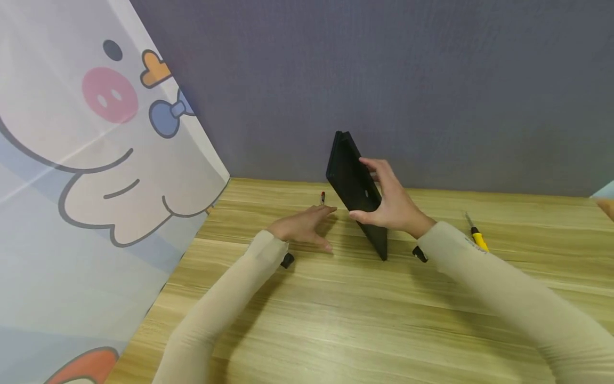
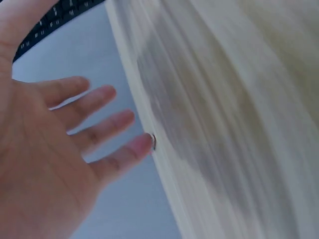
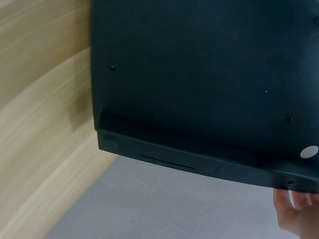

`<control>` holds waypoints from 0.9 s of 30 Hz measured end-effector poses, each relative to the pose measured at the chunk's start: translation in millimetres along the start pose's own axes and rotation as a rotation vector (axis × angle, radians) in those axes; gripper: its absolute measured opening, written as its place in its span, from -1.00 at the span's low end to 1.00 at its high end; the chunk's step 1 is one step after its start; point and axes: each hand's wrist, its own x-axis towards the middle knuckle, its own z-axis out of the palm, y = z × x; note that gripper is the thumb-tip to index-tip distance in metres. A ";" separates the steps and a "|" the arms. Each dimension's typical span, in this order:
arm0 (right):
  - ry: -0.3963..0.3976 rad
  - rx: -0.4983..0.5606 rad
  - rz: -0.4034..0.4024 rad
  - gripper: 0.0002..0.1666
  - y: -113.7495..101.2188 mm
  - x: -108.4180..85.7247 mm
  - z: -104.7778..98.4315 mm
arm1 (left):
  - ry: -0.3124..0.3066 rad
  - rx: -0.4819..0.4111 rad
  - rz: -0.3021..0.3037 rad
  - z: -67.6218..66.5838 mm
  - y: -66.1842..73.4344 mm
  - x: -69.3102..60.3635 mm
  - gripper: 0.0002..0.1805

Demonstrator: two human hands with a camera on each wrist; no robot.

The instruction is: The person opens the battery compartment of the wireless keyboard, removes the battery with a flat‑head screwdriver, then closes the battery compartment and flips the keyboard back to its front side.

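Note:
My right hand (image 1: pixel 390 200) grips a black keyboard (image 1: pixel 352 181) across its width, thumb on the near edge and fingers over the far one. The keyboard stands tilted on its side, its screwed underside facing right. In the right wrist view that underside (image 3: pixel 199 84) fills most of the picture, with a small oval sticker (image 3: pixel 309 152). Some keys (image 2: pixel 55 20) show at the top left of the left wrist view. My left hand (image 1: pixel 304 225) hovers low over the table left of the keyboard, fingers spread, holding nothing.
A yellow-and-black screwdriver (image 1: pixel 476 234) lies to the right on the wooden table (image 1: pixel 326 320). A small red-tipped item (image 1: pixel 323 196) lies behind my left hand. A grey partition (image 1: pixel 431 96) rises at the back, a cartoon-printed panel (image 1: pixel 144 160) at left. Part of another hand (image 1: pixel 606 207) shows at the right edge.

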 end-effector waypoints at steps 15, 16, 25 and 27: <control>0.175 0.177 -0.051 0.19 -28.3 -9.5 -6.8 | 0.049 -0.063 0.124 5.5 24.7 21.9 0.36; 0.182 0.185 -0.054 0.19 -27.5 -10.7 -7.7 | 0.043 -0.064 0.120 6.1 26.3 23.0 0.37; 0.202 0.202 -0.086 0.25 -23.6 -17.0 -13.1 | 0.021 -0.062 0.122 14.4 35.5 35.3 0.38; 0.201 0.208 -0.088 0.26 -22.7 -18.9 -14.1 | 0.018 -0.071 0.126 15.8 37.2 37.8 0.38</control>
